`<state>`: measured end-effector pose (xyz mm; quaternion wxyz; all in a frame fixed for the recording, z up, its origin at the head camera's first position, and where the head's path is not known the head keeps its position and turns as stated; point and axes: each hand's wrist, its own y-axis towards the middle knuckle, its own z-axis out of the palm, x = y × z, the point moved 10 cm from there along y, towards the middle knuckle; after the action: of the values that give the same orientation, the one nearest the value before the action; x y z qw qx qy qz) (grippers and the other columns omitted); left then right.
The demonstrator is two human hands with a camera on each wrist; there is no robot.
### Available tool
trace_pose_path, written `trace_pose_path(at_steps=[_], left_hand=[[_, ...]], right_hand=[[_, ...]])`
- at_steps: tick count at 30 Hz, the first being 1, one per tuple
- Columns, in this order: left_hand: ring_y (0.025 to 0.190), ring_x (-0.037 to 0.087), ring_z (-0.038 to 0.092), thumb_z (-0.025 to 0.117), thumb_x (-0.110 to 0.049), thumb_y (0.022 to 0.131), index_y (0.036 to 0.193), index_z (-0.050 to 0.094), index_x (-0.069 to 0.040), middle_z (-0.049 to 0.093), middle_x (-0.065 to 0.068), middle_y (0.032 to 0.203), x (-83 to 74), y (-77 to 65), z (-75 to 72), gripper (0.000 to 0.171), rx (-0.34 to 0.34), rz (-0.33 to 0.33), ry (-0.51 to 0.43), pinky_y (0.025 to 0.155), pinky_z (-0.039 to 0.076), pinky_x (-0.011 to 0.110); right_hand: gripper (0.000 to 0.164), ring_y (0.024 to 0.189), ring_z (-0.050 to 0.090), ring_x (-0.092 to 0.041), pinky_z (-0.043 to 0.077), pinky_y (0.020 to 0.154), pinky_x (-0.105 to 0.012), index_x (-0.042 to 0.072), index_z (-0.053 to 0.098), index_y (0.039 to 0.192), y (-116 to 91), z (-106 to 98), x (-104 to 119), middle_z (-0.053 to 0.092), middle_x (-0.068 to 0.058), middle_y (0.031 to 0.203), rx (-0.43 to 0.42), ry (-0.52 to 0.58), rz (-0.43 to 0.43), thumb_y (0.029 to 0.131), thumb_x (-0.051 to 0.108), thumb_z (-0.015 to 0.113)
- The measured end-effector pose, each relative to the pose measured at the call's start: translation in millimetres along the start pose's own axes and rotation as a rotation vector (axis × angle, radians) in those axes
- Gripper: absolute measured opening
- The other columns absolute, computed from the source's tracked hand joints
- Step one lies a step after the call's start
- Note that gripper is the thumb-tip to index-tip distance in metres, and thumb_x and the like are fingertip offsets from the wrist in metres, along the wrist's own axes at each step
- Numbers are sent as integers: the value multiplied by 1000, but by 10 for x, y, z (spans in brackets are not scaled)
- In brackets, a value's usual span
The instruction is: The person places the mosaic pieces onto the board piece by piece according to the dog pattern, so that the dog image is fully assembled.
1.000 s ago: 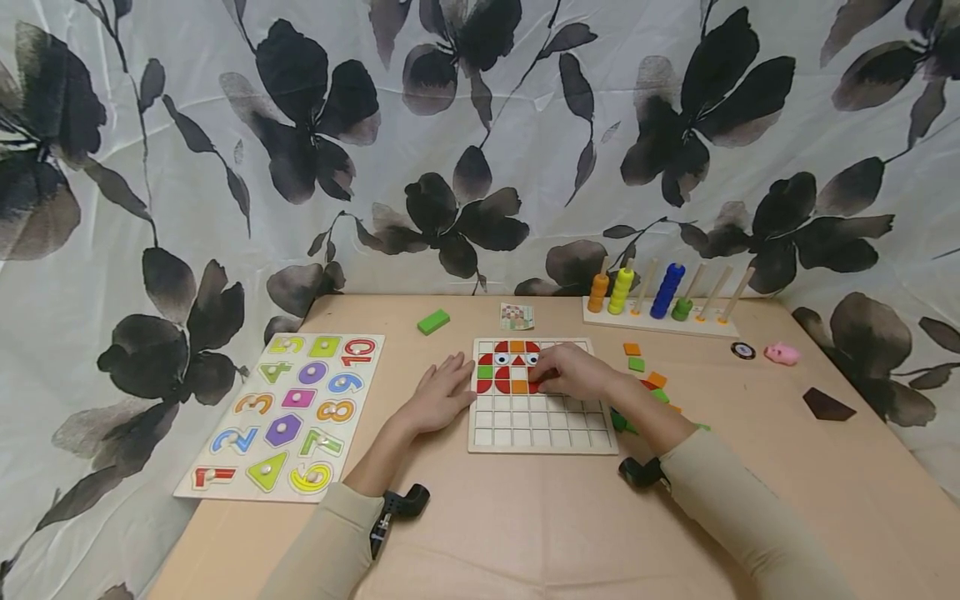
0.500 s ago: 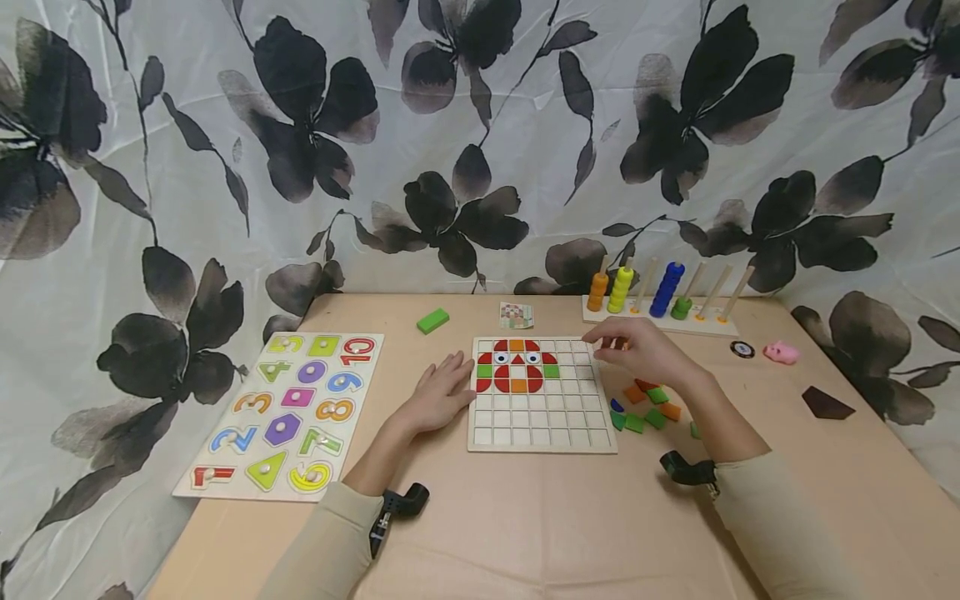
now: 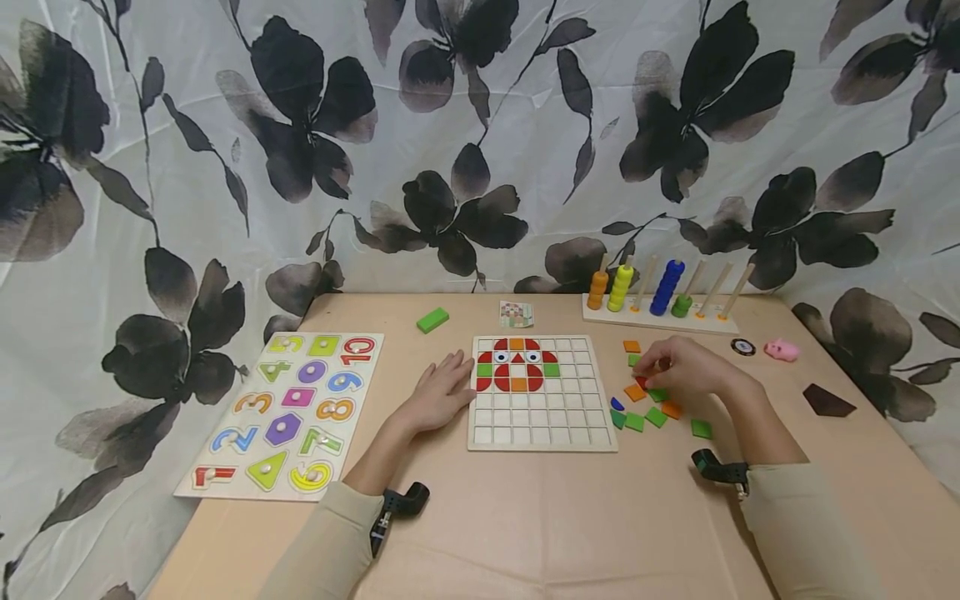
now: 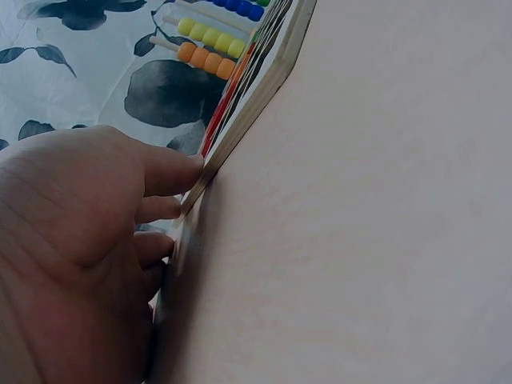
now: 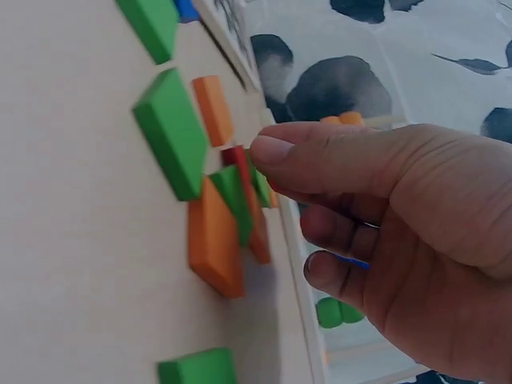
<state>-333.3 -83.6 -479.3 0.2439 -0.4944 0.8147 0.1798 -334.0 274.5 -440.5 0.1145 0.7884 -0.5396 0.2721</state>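
My left hand (image 3: 438, 396) rests with fingers extended at the left edge of a white gridded board (image 3: 540, 429). In the left wrist view its fingertips touch the board's wooden side (image 4: 268, 88). Red, green, orange and white eye-marked tiles form a face-like pattern (image 3: 517, 367) in the board's upper left. To the right of the board, my right hand (image 3: 693, 367) is over a loose group of tiles. Thumb and index finger pinch a small red tile (image 5: 274, 186), mostly hidden by them. Below lie green tiles (image 5: 172, 132), orange tiles (image 5: 214, 240) and a blue piece (image 3: 617, 404).
A number-and-shape puzzle board (image 3: 255, 400) lies left. At the back are a green block (image 3: 432, 320), a picture card (image 3: 517, 314) and a bead-and-peg stand (image 3: 660, 321). A round black-and-white disc (image 3: 743, 348), pink pig (image 3: 782, 353) and dark brown polygon (image 3: 828, 403) lie right.
My right hand has left the board, where a green tile now shows right of the pattern, and moved right to the loose tiles. My left hand has stayed put.
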Motion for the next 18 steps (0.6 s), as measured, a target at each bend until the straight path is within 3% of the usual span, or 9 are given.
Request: trace_pose_path(at_steps=[11, 14, 18], left_hand=[[148, 25, 7, 49, -33, 100, 151, 30, -10, 15, 10, 160, -2, -3, -7, 60, 4, -4, 11, 118, 1, 49], [148, 25, 7, 49, -33, 99, 151, 30, -10, 15, 10, 160, 3, -9, -1, 60, 6, -8, 5, 118, 1, 48], [148, 25, 7, 49, -34, 99, 151, 30, -10, 16, 10, 160, 2, -8, 3, 60, 2, -7, 5, 118, 1, 49]], right_hand=[[14, 82, 56, -23, 52, 76, -30, 10, 67, 96, 66, 88, -37, 64, -4, 88, 19, 44, 1, 84, 3, 71], [11, 83, 56, -24, 51, 76, -31, 9, 65, 95, 69, 40, -39, 64, -5, 88, -28, 80, 16, 86, 5, 70], [18, 86, 57, -24, 52, 76, -29, 9, 68, 107, 64, -89, 48, 67, -2, 96, -134, 117, -17, 89, 12, 68]])
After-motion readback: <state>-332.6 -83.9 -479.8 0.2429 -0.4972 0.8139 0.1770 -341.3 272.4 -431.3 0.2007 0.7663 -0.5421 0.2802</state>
